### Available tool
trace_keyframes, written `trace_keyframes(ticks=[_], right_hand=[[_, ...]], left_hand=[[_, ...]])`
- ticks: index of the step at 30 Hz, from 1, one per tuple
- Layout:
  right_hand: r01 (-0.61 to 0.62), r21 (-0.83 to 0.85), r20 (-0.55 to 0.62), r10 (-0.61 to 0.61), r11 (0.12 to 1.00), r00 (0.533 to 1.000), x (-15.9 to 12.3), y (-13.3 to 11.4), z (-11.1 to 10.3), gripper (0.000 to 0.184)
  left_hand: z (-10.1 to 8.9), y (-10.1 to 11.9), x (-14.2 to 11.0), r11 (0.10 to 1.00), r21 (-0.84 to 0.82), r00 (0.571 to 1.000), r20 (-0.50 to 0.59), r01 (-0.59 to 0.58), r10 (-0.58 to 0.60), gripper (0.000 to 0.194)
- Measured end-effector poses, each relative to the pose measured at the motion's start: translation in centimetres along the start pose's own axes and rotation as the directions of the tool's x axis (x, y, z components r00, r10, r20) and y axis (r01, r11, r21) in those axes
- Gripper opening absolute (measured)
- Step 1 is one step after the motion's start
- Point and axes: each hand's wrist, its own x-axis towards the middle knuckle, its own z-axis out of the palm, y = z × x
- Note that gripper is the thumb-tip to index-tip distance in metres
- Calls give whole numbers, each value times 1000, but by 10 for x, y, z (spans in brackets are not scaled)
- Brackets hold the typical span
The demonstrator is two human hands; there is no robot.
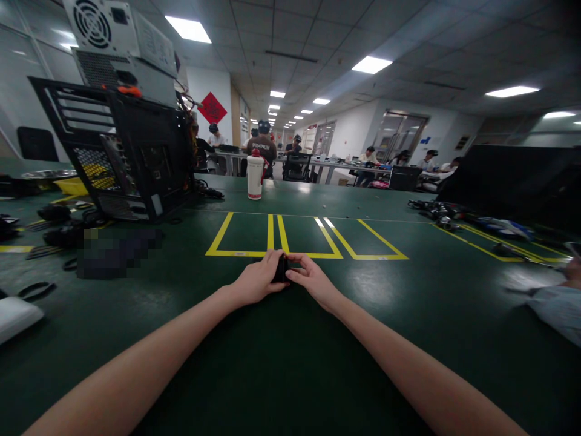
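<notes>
Both of my hands meet around a small black box-like object (280,270) at the middle of the green table (290,363). My left hand (259,280) is wrapped over its left side, thumb below and fingers on top. From the right, my right hand (311,277) touches it with thumb and fingertips closed on its near edge. The fingers cover much of the object, so its exact kind does not show. Just beyond my hands lie yellow tape rectangles (311,255) on the table.
An open black computer case (136,157) stands at the left with a power supply (131,30) on top. A white bottle with a red lid (255,175) stands ahead. Cables (438,212) lie at the right, near another person's sleeve (558,309). Several people sit farther back.
</notes>
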Motion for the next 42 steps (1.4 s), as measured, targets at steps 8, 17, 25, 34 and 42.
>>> trace_keyframes(ticks=[8,17,25,34,42], right_hand=[[55,-1,-15,-55,998,998,1,3,0,22],[-10,23,2,10,1000,1000,3,3,-3,32],[29,66,-4,-29,997,1000,-1,0,-1,23],[-13,69,27,11,998,1000,-1,-1,-3,37],[55,59,-7,-55,997,998,0,2,0,24]], left_hand=[[-3,2,0,1000,-18,1000,23,4,-4,58],[0,0,1,1000,-13,1000,8,9,-9,59],[-4,3,1,1000,-26,1000,26,17,-16,58],[-4,3,1,999,-30,999,29,18,-17,57],[-2,1,1,1000,-14,1000,11,15,-15,59]])
